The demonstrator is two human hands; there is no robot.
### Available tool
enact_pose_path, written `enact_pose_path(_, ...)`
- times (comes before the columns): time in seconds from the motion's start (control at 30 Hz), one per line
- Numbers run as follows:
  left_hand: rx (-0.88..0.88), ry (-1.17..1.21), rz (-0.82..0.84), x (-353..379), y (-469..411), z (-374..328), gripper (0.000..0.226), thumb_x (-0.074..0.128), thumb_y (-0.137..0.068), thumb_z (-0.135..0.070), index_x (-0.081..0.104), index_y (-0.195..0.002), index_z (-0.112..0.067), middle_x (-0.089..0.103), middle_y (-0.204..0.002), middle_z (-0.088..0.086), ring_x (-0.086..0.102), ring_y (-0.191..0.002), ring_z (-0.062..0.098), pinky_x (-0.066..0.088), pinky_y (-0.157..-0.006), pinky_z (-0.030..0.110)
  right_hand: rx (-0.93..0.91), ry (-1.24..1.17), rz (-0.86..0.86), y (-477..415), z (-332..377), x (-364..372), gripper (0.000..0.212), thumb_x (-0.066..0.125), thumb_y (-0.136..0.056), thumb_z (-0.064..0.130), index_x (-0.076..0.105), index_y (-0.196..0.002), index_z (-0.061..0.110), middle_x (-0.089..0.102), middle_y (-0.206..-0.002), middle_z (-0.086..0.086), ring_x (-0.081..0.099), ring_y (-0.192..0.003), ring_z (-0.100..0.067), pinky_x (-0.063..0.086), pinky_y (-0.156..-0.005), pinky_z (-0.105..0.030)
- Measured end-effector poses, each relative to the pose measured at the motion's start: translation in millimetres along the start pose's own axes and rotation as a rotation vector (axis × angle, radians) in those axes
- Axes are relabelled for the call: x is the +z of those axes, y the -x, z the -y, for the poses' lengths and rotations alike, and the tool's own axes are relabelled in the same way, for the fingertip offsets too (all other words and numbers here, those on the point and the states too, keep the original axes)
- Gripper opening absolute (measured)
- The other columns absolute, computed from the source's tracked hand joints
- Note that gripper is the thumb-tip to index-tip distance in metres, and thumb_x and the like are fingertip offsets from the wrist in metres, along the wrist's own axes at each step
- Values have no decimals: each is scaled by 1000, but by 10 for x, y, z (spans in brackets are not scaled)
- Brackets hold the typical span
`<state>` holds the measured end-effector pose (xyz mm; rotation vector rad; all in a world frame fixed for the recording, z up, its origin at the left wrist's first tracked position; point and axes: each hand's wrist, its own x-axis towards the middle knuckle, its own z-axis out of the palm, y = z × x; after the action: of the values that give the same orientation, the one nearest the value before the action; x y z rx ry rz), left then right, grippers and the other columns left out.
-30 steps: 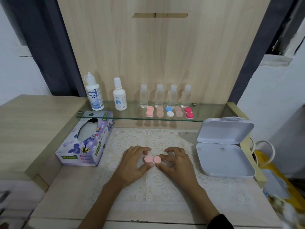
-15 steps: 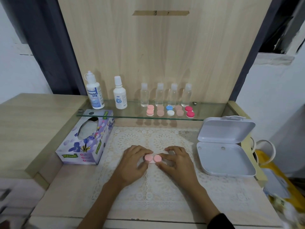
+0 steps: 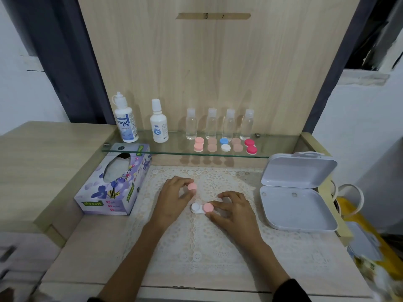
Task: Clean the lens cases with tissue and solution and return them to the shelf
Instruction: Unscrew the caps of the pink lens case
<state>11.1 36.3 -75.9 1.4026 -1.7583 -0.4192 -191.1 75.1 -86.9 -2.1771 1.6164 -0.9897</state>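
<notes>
A white lens case (image 3: 197,208) lies on the lace mat (image 3: 196,243), its left well uncovered and a pink cap (image 3: 208,207) on its right well. My left hand (image 3: 174,197) pinches the other pink cap (image 3: 192,187), lifted off and held a little behind the case. My right hand (image 3: 234,211) holds the case's right end with thumb and fingers. Several more lens cases (image 3: 225,145) stand on the glass shelf (image 3: 152,150), with two solution bottles (image 3: 125,119) at its left. A tissue box (image 3: 113,186) sits left of the mat.
Several small clear bottles (image 3: 219,125) line the back of the shelf. An open grey plastic box (image 3: 296,197) lies right of the mat. A wooden panel rises behind the shelf. A lower wooden counter (image 3: 43,162) extends to the left, and a yellow bag (image 3: 359,232) sits at the far right.
My left hand has taken the left pink cap off the case and moved it back and to the left. The white well is now bare. My right hand stays on the case.
</notes>
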Motion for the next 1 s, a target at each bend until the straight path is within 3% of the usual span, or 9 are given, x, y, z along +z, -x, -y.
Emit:
enact_pose_path(0.3, 0, -167, 49, 113, -119, 97, 30, 69, -83, -26, 67, -112, -23, 65, -111, -5, 52, -105, 17, 41, -93, 39, 0, 18, 8, -3, 11, -14, 44, 50, -75, 63, 72, -107, 41, 57, -116, 14, 43, -113, -7, 38, -88, -28)
enact_pose_path(0.47, -16, -79, 46, 67, -56, 107, 31, 65, -87, -25, 63, -118, -20, 59, -117, -3, 48, -110, 15, 36, -98, 30, 2, 11, 3, 1, 9, -8, 44, 51, -75, 63, 71, -107, 41, 58, -116, 13, 44, -112, -7, 39, -87, -28)
enact_pose_path(0.6, 49, 45, 27, -36, 118, 64, 32, 54, -78, -53, 64, -103, -37, 56, -103, -22, 48, -102, -1, 34, -92, 18, 2, 24, 10, -1, 7, -11, 41, 52, -77, 62, 71, -108, 43, 57, -116, 13, 43, -113, -7, 38, -87, -28)
enact_pose_path(0.73, 124, -68, 88, -96, 269, 19, 28, 56, -71, -63, 62, -94, -49, 62, -95, -27, 50, -100, -5, 26, -93, 21, 3, 35, 9, -6, 1, 1, 39, 53, -78, 62, 71, -107, 42, 58, -116, 12, 43, -113, -7, 37, -86, -27)
enact_pose_path(1.0, 153, -96, 112, -57, 286, 47, 27, 57, -68, -58, 63, -92, -47, 59, -92, -33, 47, -98, -7, 22, -92, 18, 1, 58, 5, -10, 41, -9, 39, 54, -76, 61, 71, -106, 43, 58, -115, 13, 44, -111, -6, 35, -84, -25)
